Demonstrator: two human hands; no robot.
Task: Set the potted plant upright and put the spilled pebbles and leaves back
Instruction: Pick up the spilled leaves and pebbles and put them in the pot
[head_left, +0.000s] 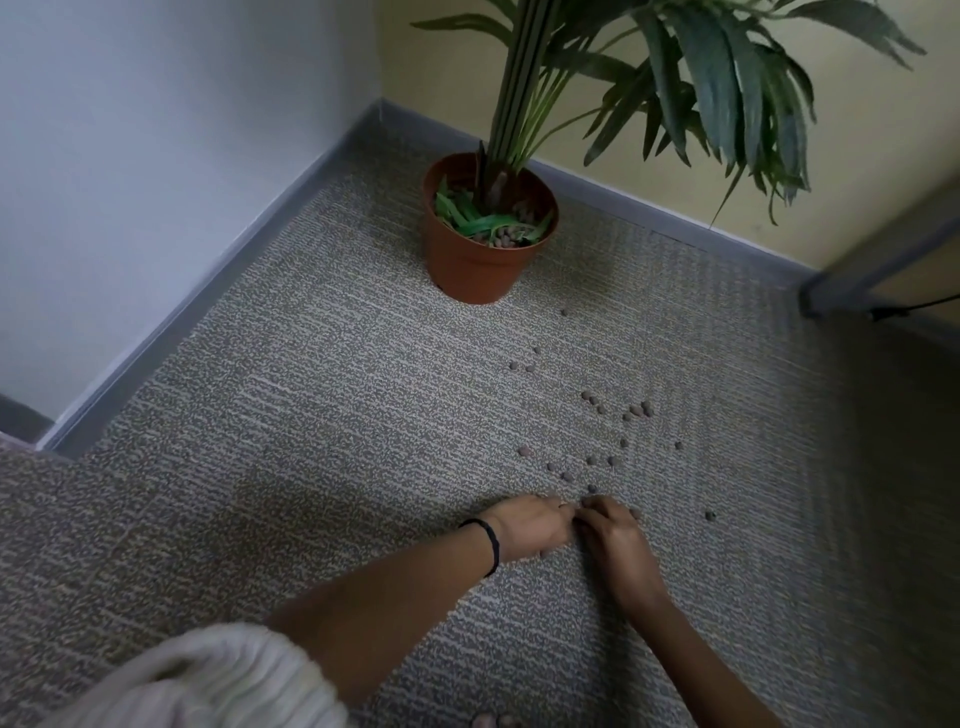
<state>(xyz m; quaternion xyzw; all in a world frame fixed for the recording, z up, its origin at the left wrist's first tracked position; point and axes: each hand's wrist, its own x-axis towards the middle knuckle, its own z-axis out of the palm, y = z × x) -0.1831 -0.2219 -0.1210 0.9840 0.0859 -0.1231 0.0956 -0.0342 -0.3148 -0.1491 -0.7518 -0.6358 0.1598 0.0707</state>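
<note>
While the pot (480, 262) stands upright in the corner, pebbles (636, 410) lie scattered on the carpet (260, 415).
Left hand (530, 527) and right hand (618, 540) low on carpet, fingertips meeting beside nearest pebbles; can't tell if fingers grip any. Loose green leaves (483, 223) lie inside pot. Black band (491, 545) on left wrist.

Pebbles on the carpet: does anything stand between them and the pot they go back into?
Nothing visible does. Only bare carpet lies between the scattered pebbles and the upright pot; left hand and right hand are at the spill's near end.
</note>
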